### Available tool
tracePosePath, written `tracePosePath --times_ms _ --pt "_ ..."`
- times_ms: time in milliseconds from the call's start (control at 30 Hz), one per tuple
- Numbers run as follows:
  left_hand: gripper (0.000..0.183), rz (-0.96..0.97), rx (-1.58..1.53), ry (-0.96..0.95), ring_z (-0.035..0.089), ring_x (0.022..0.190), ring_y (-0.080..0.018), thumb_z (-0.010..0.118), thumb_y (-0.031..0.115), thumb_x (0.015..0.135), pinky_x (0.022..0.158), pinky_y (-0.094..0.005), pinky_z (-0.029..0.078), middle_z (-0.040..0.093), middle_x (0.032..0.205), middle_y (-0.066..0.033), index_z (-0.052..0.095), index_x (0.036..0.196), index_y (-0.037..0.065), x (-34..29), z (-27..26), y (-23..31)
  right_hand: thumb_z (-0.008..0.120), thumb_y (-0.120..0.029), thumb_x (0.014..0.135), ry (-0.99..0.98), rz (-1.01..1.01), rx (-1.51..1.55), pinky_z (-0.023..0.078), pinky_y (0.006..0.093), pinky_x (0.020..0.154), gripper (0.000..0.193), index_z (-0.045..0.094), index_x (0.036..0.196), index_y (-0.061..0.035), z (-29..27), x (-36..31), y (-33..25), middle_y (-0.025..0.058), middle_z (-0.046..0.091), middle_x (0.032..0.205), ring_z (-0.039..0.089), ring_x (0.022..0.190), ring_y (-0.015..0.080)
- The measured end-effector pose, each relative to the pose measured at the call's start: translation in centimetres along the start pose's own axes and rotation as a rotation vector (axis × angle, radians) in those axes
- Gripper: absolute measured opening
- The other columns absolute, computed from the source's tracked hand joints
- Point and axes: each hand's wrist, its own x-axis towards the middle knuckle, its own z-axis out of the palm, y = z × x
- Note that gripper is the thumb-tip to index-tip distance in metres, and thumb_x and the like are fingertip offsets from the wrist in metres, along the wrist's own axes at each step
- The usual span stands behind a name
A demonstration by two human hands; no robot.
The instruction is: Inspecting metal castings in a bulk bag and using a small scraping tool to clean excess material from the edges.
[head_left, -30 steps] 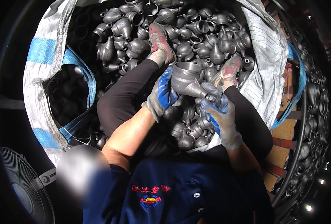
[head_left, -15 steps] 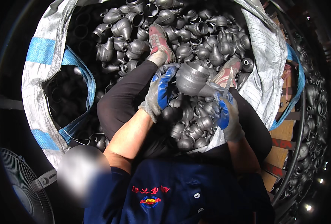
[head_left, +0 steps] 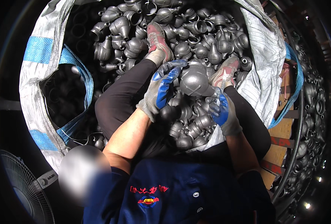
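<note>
A large dark-grey cast metal fitting (head_left: 194, 80), round-bodied with a narrow neck, is held between my hands above the pile. My left hand (head_left: 164, 85), in a grey glove with a blue coated palm, has its fingertips at the fitting's upper left rim. The thumb side is partly hidden. In a matching glove, my right hand (head_left: 224, 113) is closed at the neck end on the lower right. A thin, light, narrow blade-like tool (head_left: 223, 81) sticks up from this hand. Its handle is hidden in the glove.
Similar metal fittings (head_left: 214, 41) lie heaped around my shoes and between my legs. A white woven sack (head_left: 264, 56) with blue straps surrounds them. A fan (head_left: 21, 186) stands at lower left. Wooden boards (head_left: 279, 149) and more fittings (head_left: 303, 149) lie at right.
The fitting has turned: its open mouth faced upward before, and now its rounded body faces me. My left fingers have stretched farther over its upper edge, and my right hand has shifted slightly left.
</note>
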Motion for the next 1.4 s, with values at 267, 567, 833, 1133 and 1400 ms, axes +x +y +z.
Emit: tracePosePath --times_ms 267,567,833,1133,1400 --pt "0.030 0.116 0.121 -0.093 0.051 0.110 -0.0153 0.051 0.018 0.093 0.095 -0.0292 0.040 0.055 0.119 -0.0070 0.053 0.119 0.004 0.1 -0.3 0.0 0.038 -0.026 0.097 -0.041 0.027 -0.061 0.036 0.0191 0.040 0.025 0.051 0.101 -0.0054 0.0 0.1 0.2 0.0096 0.057 0.077 0.045 0.049 0.0078" --pt "0.036 0.001 -0.079 -0.017 0.055 0.105 -0.0172 0.049 0.017 0.094 0.092 -0.0293 0.045 0.056 0.117 -0.0111 0.045 0.125 -0.001 0.8 -0.7 -0.7 0.043 -0.032 0.096 0.058 -0.045 -0.283 0.034 0.0186 0.038 0.027 0.051 0.095 -0.0064 2.8 -0.7 0.0 0.0032 0.055 0.068 0.044 0.046 0.0069" --pt "0.030 -0.121 0.008 0.123 0.058 0.091 -0.0133 0.052 0.022 0.093 0.080 -0.0267 0.048 0.061 0.103 -0.0067 0.054 0.114 0.001 1.1 -1.9 -2.0 0.042 -0.026 0.096 0.028 -0.118 -0.625 0.042 0.0166 0.056 0.030 0.052 0.110 -0.0018 5.1 -2.0 -1.5 0.0035 0.058 0.082 0.050 0.063 0.0044" --pt "0.019 0.236 0.477 -0.054 0.062 0.080 -0.0142 0.050 0.016 0.093 0.070 -0.0280 0.053 0.062 0.094 -0.0066 0.057 0.105 0.002 0.9 -2.4 -2.9 0.056 -0.021 0.090 0.194 -0.065 -0.408 0.035 0.0157 0.040 0.020 0.058 0.099 -0.0038 6.9 -2.2 -1.7 0.0016 0.061 0.070 0.043 0.045 0.0010" --pt "0.025 -0.218 0.028 0.142 0.061 0.084 -0.0133 0.050 0.025 0.094 0.072 -0.0260 0.050 0.062 0.094 -0.0064 0.056 0.107 0.004 0.9 -3.5 -4.4 0.054 -0.022 0.091 0.165 -0.031 -0.400 0.038 0.0143 0.045 0.022 0.058 0.103 -0.0034 6.6 -2.3 -1.4 0.0046 0.063 0.075 0.049 0.051 0.0021"
